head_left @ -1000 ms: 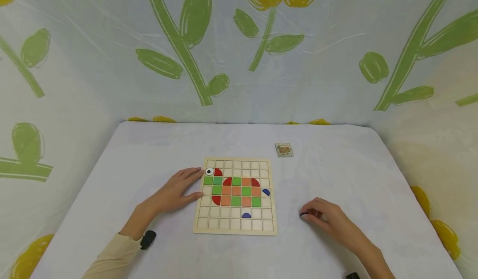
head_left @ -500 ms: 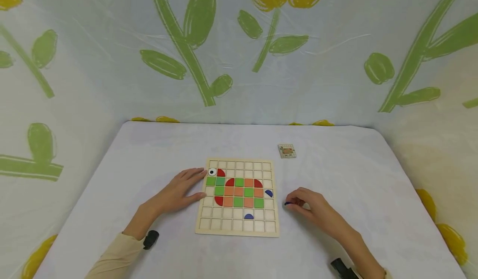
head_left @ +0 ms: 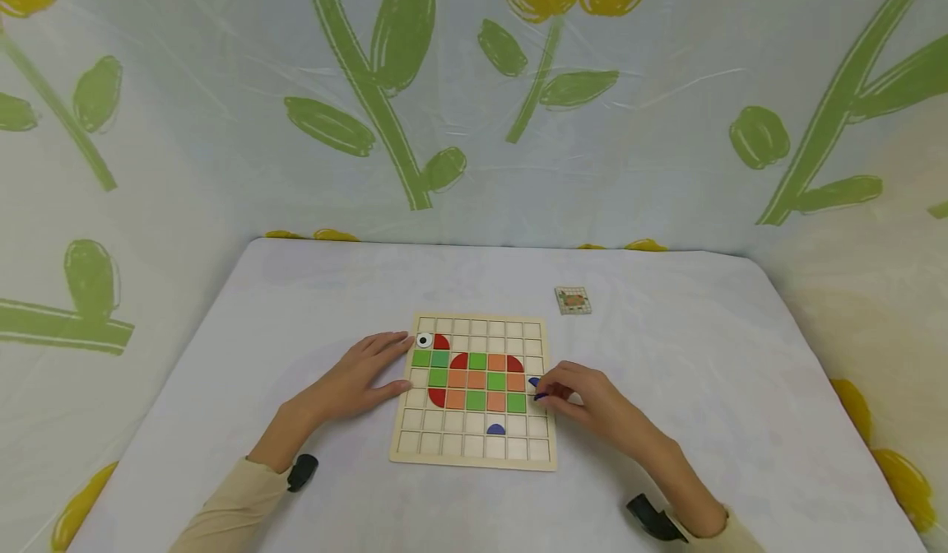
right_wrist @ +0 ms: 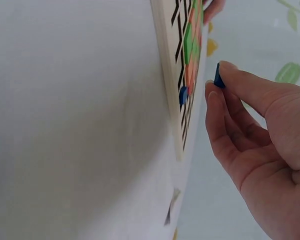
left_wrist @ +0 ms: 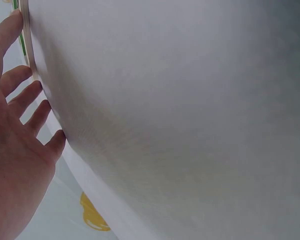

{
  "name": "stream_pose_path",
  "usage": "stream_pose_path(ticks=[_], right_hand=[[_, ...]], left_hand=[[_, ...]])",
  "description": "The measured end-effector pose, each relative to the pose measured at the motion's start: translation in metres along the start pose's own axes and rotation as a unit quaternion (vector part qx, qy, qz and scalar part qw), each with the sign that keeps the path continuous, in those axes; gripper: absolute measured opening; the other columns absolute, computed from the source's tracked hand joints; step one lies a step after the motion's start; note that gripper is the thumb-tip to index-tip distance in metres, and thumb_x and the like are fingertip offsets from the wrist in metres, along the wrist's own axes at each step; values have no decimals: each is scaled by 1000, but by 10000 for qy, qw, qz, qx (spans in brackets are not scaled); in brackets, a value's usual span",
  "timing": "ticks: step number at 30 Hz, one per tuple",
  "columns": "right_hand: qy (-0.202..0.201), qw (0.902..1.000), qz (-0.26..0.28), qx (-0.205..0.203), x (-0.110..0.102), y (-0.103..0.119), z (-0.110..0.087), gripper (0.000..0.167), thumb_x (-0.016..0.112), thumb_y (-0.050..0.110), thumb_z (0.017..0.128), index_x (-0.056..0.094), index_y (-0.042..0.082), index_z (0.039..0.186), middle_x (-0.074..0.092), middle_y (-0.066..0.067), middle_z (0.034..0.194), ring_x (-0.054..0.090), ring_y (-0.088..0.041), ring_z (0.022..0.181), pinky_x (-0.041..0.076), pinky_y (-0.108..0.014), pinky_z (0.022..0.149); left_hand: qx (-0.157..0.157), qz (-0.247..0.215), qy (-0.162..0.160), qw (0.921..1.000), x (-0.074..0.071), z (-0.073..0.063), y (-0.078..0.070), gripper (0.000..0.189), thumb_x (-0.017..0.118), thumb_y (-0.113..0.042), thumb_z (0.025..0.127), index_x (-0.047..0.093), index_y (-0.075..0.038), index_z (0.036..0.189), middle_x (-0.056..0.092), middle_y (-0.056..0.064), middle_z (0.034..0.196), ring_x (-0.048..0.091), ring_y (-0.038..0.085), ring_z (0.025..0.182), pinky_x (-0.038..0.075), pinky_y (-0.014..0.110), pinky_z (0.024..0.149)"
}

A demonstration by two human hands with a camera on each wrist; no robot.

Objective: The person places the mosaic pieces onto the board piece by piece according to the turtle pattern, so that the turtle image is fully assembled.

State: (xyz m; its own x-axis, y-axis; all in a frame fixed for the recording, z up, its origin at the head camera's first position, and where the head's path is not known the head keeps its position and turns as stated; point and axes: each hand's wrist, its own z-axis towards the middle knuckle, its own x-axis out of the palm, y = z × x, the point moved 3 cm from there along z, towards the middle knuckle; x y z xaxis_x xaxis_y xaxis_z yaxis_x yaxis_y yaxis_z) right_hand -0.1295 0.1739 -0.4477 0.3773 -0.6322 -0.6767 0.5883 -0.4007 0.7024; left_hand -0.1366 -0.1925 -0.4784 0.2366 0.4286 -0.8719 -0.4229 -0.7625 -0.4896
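A wooden grid board (head_left: 474, 458) lies on the table, holding green, orange and red tiles and a round eye tile (head_left: 424, 340). One blue half-circle tile (head_left: 495, 429) sits low on it; another blue tile (head_left: 533, 381) at its right edge is partly covered by my fingers. My right hand (head_left: 592, 401) pinches a third blue tile (right_wrist: 219, 76) between thumb and fingertips, held above the board's right side in the right wrist view. With fingers spread, my left hand (head_left: 351, 380) touches the left edge of the board.
A small picture card (head_left: 573, 300) lies on the white table (head_left: 355, 281) behind the board, to the right. Hanging cloth walls (head_left: 637, 158) with flower and leaf prints enclose the table at the back and sides.
My right hand has moved left from the bare table to over the board's right edge, still pinching the blue tile. The left hand stays at the board's left edge.
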Motion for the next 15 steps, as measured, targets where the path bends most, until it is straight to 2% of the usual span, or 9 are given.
stream_pose_path(ticks=[15], right_hand=[[570, 9977, 341, -146, 32, 20, 32, 13, 73, 3, 95, 73, 5, 107, 71, -2, 100, 61, -8, 88, 56, -22, 79]], left_hand=[[117, 113, -99, 9998, 1, 0, 0, 71, 71, -37, 98, 44, -7, 156, 42, 14, 159, 37, 39, 145, 34, 58, 116]])
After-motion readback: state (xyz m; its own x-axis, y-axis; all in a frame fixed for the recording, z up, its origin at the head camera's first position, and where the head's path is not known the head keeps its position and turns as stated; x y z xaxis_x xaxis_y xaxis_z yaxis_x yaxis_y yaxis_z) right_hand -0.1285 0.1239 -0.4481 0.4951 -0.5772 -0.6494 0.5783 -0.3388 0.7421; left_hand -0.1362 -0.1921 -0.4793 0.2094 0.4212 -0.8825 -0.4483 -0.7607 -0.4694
